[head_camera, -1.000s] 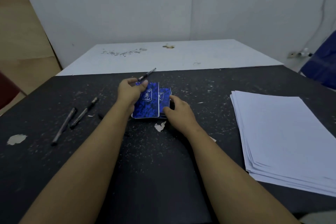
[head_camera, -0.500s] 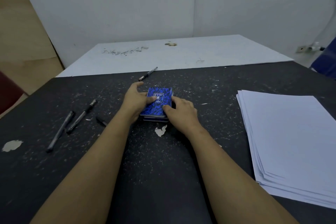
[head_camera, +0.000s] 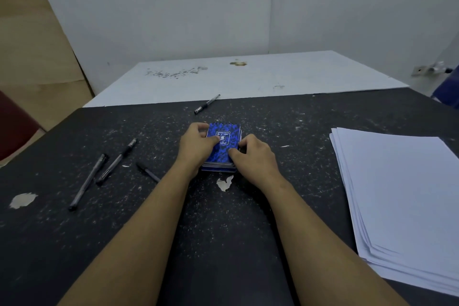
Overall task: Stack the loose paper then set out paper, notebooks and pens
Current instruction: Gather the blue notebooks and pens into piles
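Note:
A small pile of blue spiral notebooks (head_camera: 224, 133) lies in the middle of the black table (head_camera: 223, 231). My left hand (head_camera: 196, 148) grips its left side with the thumb on the top cover. My right hand (head_camera: 255, 156) holds its right front corner. A stack of white paper (head_camera: 402, 196) rests at the right. Two black pens (head_camera: 103, 171) lie side by side on the left. A third pen (head_camera: 148, 172) shows partly beside my left forearm. Another pen (head_camera: 207, 104) lies at the table's far edge.
A white table (head_camera: 248, 77) adjoins the black one at the back, against a white wall. Chipped pale patches (head_camera: 225, 182) mark the black surface. A dark red object (head_camera: 15, 126) sits at the left, and something blue (head_camera: 447, 92) at the far right.
Two notebooks held side by side have been brought together into one pile. Both hands now press its sides, and the view has shifted slightly left.

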